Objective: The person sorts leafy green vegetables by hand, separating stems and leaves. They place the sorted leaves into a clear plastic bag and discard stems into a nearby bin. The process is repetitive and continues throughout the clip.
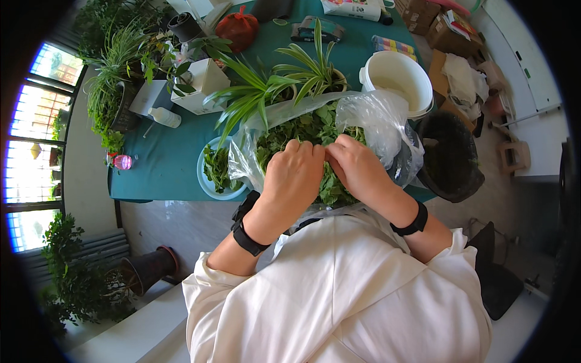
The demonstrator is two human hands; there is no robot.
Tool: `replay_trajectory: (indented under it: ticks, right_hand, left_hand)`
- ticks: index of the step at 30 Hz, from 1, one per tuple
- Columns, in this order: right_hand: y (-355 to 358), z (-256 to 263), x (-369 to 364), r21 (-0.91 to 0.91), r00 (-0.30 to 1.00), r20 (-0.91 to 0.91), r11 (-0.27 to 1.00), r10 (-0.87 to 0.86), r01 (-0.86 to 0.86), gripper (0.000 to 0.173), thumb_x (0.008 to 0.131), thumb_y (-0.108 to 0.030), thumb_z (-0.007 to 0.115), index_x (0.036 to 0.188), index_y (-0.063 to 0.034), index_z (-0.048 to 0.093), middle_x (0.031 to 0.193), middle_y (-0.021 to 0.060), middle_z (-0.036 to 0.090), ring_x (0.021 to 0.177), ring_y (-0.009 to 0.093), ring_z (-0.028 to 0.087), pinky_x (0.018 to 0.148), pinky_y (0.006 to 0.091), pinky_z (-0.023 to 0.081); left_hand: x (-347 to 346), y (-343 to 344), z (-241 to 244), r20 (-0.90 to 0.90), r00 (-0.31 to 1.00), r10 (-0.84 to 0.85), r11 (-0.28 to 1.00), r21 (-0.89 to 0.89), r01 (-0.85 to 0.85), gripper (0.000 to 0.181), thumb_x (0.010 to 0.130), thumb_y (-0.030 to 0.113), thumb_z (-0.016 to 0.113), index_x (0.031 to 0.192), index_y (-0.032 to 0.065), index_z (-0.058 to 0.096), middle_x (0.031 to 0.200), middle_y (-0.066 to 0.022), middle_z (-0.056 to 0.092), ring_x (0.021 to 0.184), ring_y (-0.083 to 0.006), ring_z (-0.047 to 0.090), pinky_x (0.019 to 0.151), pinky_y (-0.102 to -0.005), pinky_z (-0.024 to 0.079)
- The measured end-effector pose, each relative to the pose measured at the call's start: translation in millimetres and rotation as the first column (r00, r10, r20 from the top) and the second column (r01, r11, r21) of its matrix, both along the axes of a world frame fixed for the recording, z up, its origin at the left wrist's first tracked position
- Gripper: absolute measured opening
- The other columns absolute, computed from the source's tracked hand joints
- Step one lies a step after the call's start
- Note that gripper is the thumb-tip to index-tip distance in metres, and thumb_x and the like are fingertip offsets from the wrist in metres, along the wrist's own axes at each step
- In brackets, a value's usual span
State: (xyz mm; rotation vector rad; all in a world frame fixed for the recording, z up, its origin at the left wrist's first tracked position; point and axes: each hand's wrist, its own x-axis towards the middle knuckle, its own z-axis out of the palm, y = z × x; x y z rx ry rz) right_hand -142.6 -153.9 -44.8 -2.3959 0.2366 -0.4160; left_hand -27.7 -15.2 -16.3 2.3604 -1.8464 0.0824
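My left hand (297,170) and my right hand (354,159) meet at the fingertips above a heap of leafy green stems (336,193). The fingers of both are bent and pinched together; whatever lies between them is too small or hidden to tell. The heap lies in an open clear plastic bag (374,120) at the table's near edge. Beside the bag, to the left, a light blue bowl (205,183) holds more green leaves (217,168).
Two spider plants (254,81) stand just behind the bag on the green-covered table (154,177). A white bucket (399,77) is at the back right, with a black tub (449,159) beyond the bag's right side. White boxes (199,88) and a white bottle (165,117) stand left.
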Motion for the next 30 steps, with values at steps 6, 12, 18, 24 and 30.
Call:
replay_trajectory:
  ticks: [6, 12, 18, 24, 30]
  right_hand:
    - [-4.1, 10.9, 1.2, 0.26, 0.994, 0.087, 0.965, -0.059, 0.034, 0.006, 0.094, -0.003, 0.063, 0.095, 0.0019, 0.066, 0.087, 0.0163, 0.063, 0.081, 0.033, 0.065, 0.073, 0.0397, 0.052]
    - [-43.0, 33.2, -43.0, 0.931, 0.996, -0.066, 0.355, -0.056, 0.081, 0.023, 0.104, -0.016, 0.058, 0.115, -0.0005, 0.07, 0.074, -0.0082, 0.047, 0.064, 0.002, 0.039, 0.056, 0.0186, 0.031]
    - [-158.1, 40.8, -156.8, 0.37, 0.694, 0.175, 0.7, -0.699, 0.611, 0.04, 0.105, -0.008, 0.047, 0.143, -0.0099, 0.061, 0.097, -0.0009, 0.056, 0.071, 0.003, 0.041, 0.063, 0.0186, 0.037]
    - [-178.1, -45.1, -202.7, -0.675, 0.555, -0.356, 0.618, -0.752, 0.404, 0.046, 0.093, -0.02, 0.073, 0.136, -0.0101, 0.063, 0.135, 0.019, 0.065, 0.119, 0.032, 0.066, 0.096, 0.0387, 0.052]
    - [-110.8, 34.9, -132.5, -0.185, 0.686, 0.074, 0.666, -0.724, 0.722, 0.017, 0.092, -0.019, 0.075, 0.102, -0.0049, 0.075, 0.094, 0.0116, 0.075, 0.075, 0.026, 0.07, 0.069, 0.0348, 0.054]
  left_hand:
    - [16.4, -2.5, 8.7, -0.251, 0.959, -0.131, 0.964, -0.257, 0.065, 0.01, 0.088, 0.009, 0.067, 0.095, 0.0072, 0.061, 0.087, -0.0078, 0.06, 0.084, -0.0302, 0.058, 0.073, -0.0406, 0.05]
    - [44.3, 1.0, 20.4, -0.287, 0.844, -0.453, 0.835, -0.469, 0.288, 0.023, 0.087, 0.004, 0.066, 0.109, 0.008, 0.065, 0.101, -0.0053, 0.067, 0.09, -0.0303, 0.061, 0.078, -0.0406, 0.053]
    - [50.0, 30.6, 17.1, -0.812, 0.567, -0.141, 0.867, -0.378, -0.326, 0.015, 0.099, 0.004, 0.053, 0.111, 0.003, 0.062, 0.089, -0.0034, 0.073, 0.072, -0.0162, 0.053, 0.066, -0.0306, 0.045]
    - [42.3, 38.8, -3.0, -0.893, 0.446, -0.059, 0.824, -0.296, -0.484, 0.02, 0.093, 0.009, 0.074, 0.107, 0.0041, 0.061, 0.073, 0.0035, 0.052, 0.065, -0.0064, 0.044, 0.058, -0.024, 0.035]
    - [47.9, 47.5, -2.0, -0.83, 0.538, 0.147, 0.823, -0.199, -0.532, 0.01, 0.094, 0.01, 0.073, 0.102, 0.0043, 0.07, 0.073, -0.0019, 0.059, 0.066, -0.0107, 0.051, 0.061, -0.0254, 0.042]
